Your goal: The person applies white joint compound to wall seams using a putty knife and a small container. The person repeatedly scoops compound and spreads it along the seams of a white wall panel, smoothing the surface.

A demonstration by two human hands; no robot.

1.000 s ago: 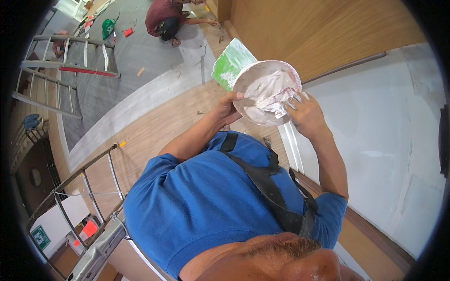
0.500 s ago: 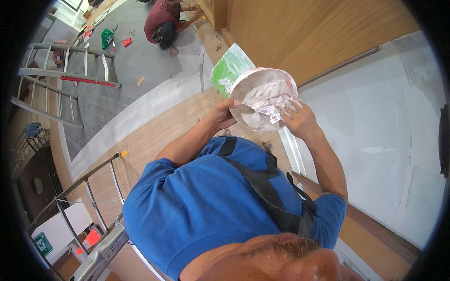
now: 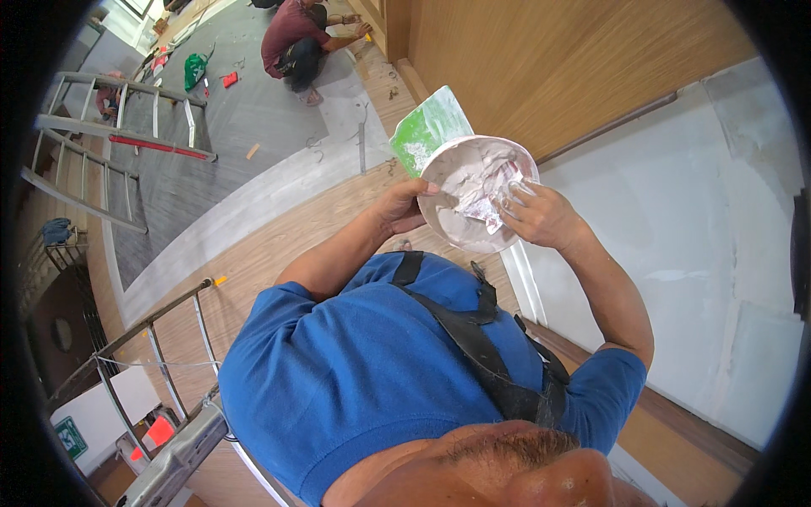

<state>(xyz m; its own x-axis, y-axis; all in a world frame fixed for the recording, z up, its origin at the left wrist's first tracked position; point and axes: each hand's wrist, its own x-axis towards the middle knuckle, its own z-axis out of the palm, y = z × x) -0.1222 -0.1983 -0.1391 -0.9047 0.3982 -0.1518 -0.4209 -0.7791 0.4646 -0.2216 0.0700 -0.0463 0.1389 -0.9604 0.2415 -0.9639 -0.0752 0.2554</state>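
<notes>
My left hand [image 3: 405,204] grips the side of a round white tub [image 3: 448,237] smeared inside with thick, pale pinkish paste. Behind the tub a flat green square board [image 3: 422,122], partly coated white, sticks up; whether my left hand also holds it is hidden. My right hand [image 3: 541,215], white on the fingers, is closed on a small paste-covered spreading tool [image 3: 490,215] inside the tub. Both hands are at chest height, in front of my blue shirt.
A wood panel [image 3: 574,59] and white wall [image 3: 676,228] are at my right. A crouching person [image 3: 287,34] works ahead at the panel's base. Ladders [image 3: 152,139] are at left, a metal frame [image 3: 160,363] at lower left. A green bag [image 3: 194,72] lies on the grey floor.
The tub and both hands have moved slightly down in view. My right hand and the tool have shifted within the tub. The crouching person's arms have changed position.
</notes>
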